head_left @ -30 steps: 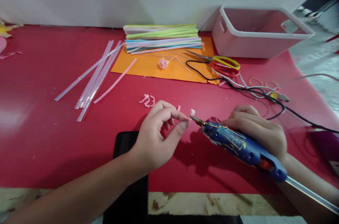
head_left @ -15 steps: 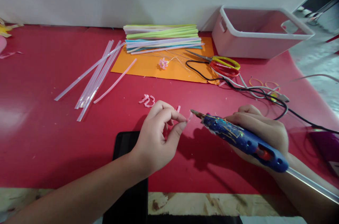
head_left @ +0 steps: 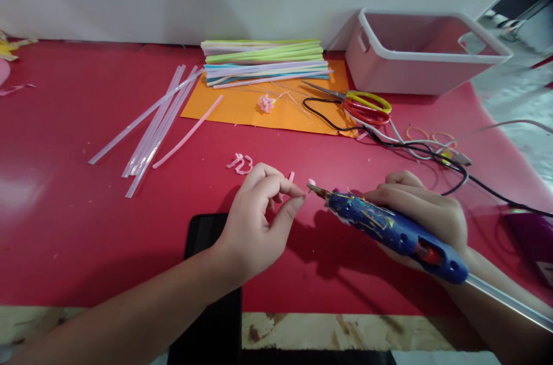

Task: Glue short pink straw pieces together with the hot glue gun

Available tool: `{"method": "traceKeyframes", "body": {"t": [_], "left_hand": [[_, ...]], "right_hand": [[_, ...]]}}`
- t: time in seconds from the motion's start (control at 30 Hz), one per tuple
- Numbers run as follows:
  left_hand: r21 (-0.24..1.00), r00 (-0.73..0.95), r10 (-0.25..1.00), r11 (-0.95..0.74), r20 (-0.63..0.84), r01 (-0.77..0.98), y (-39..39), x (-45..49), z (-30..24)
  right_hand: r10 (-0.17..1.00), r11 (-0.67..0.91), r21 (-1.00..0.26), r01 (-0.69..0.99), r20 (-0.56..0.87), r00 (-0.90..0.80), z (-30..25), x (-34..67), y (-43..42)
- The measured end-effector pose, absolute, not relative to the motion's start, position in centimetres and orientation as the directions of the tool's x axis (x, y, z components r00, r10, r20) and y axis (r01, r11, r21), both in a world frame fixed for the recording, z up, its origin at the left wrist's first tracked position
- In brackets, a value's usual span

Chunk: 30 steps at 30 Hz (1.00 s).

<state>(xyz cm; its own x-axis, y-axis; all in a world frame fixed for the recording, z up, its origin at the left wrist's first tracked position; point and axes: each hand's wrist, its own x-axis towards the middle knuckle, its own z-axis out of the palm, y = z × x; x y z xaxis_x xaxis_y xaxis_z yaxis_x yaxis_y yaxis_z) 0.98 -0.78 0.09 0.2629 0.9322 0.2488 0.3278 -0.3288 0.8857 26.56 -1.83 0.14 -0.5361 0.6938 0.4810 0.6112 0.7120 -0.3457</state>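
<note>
My left hand point(head_left: 257, 221) hovers over the red table point(head_left: 78, 221), thumb and forefinger pinched on a tiny pink straw piece point(head_left: 310, 183). My right hand point(head_left: 425, 218) grips a blue glue gun point(head_left: 391, 229). Its metal nozzle touches the pink piece at my left fingertips. A clear glue stick point(head_left: 505, 301) pokes out of the gun's back. More curled pink straw bits point(head_left: 241, 163) lie just beyond my left hand.
Clear glue sticks point(head_left: 151, 126) lie at the left. An orange sheet point(head_left: 259, 109) carries stacked coloured straws point(head_left: 265, 60) and a small pink flower point(head_left: 266, 103). Scissors point(head_left: 360, 106), cables point(head_left: 415, 149) and a white bin point(head_left: 421, 51) sit at the right. A black phone point(head_left: 211, 290) lies under my left wrist.
The glue gun lifted off the table and its nozzle swung left and up, closing onto the pink piece. My left hand stayed nearly still.
</note>
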Motion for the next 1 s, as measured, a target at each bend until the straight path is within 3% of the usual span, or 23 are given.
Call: {"method": "traceKeyframes", "body": {"t": [0.43,1.0], "left_hand": [[0.896,0.261,0.933,-0.324,0.249,0.303,-0.62,0.79,-0.21],[0.974,0.214,0.968,-0.165,0.130,0.155,-0.34,1.09,-0.30]], "right_hand": [[0.745,0.655,-0.368,0.660,0.464,-0.480,-0.21,27.01,-1.86],[0.721,0.684,-0.394,0.614,0.494,-0.486,-0.08,26.62,-1.92]]}}
